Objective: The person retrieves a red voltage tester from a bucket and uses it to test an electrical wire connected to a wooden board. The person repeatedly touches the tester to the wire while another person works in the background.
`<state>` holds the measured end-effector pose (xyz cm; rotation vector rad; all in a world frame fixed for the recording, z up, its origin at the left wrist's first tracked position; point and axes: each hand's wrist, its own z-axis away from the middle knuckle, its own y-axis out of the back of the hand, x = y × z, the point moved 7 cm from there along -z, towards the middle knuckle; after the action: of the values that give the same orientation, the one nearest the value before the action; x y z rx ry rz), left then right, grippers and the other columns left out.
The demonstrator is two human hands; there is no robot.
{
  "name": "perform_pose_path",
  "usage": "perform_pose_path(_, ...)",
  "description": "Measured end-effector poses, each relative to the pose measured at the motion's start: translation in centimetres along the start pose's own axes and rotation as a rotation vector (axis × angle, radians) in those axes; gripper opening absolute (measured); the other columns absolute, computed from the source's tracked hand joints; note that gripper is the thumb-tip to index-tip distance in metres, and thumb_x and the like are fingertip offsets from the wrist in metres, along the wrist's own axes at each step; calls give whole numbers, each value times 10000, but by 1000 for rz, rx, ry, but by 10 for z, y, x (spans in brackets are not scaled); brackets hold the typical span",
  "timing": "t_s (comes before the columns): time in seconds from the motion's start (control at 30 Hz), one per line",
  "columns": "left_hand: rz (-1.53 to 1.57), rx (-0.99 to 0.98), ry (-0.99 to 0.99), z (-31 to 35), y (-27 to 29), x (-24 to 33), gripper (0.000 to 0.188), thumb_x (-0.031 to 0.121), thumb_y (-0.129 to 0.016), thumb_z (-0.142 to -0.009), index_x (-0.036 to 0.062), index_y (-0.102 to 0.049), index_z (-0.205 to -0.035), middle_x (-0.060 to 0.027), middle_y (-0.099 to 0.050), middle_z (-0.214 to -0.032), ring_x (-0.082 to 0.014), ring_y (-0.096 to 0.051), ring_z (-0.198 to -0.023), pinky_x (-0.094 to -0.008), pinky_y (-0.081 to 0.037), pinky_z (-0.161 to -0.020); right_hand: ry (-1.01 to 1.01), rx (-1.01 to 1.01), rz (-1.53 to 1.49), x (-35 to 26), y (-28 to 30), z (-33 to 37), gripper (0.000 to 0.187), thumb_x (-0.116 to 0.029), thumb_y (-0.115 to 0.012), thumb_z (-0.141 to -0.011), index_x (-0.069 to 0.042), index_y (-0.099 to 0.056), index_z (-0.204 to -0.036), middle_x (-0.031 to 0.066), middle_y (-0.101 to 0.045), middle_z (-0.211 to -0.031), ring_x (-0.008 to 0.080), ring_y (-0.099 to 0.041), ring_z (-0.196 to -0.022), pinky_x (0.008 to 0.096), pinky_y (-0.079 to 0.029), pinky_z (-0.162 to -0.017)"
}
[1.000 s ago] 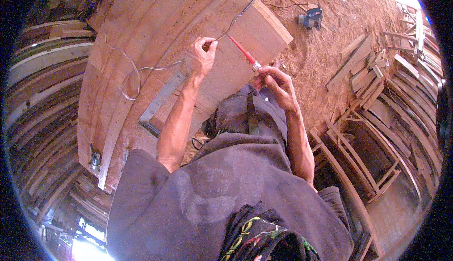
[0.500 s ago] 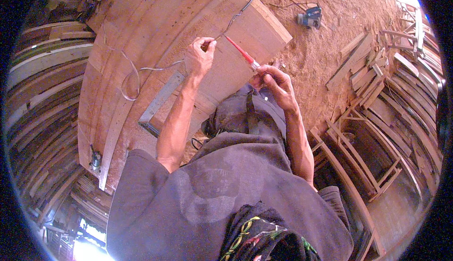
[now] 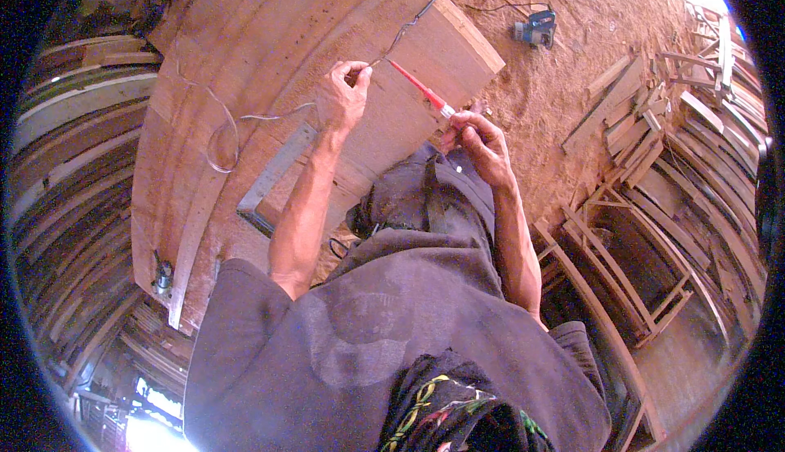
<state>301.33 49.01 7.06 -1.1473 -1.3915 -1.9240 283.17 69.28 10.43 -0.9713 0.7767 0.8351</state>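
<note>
My left hand point(image 3: 342, 99) is closed in a pinch on a thin grey cable point(image 3: 401, 37). One length runs from my fingertips up toward the far edge of the wooden bench point(image 3: 360, 11); another trails left in a loose loop over the boards. In my right hand point(image 3: 484, 145), fingers wrap the handle of a slim screwdriver point(image 3: 419, 87) with a red shaft and a clear-looking handle end. Its tip points up and left, close to the cable beside my left fingertips. Whether tip and cable touch, I cannot tell.
A metal carpenter's square point(image 3: 282, 170) lies near my left forearm. A blue power tool point(image 3: 536, 29) sits on the sawdust-covered ground at right. Wood offcuts point(image 3: 613, 100) and wooden frames point(image 3: 625, 264) fill the right side; planks are stacked point(image 3: 74, 158) at left.
Hardly anything differs. My right hand and the screwdriver have shifted very slightly left, along with a small drift of the whole view. Both grips are the same.
</note>
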Motion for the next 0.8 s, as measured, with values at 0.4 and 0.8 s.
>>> perform_pose_path(0.4,59,-19,6,-2,-1,-3,169,184,-688,-871,25,-710,-924,-70,-685,-858,-154,-639,-744,-308,-510,-683,-14,-21,-46,16,13,-2,340,-270,-602,-964,-18,-584,-1192,73,-645,-918,158,-609,-847,289,-486,-772)
perform_pose_path(0.8,290,-166,267,-6,-13,-25,183,199,-714,-846,31,-719,-918,-26,-670,-741,-97,-615,-612,-252,-500,-574,26,-40,-33,10,13,-1,339,-255,-599,-964,-20,-581,-1208,78,-635,-920,161,-601,-843,302,-485,-771)
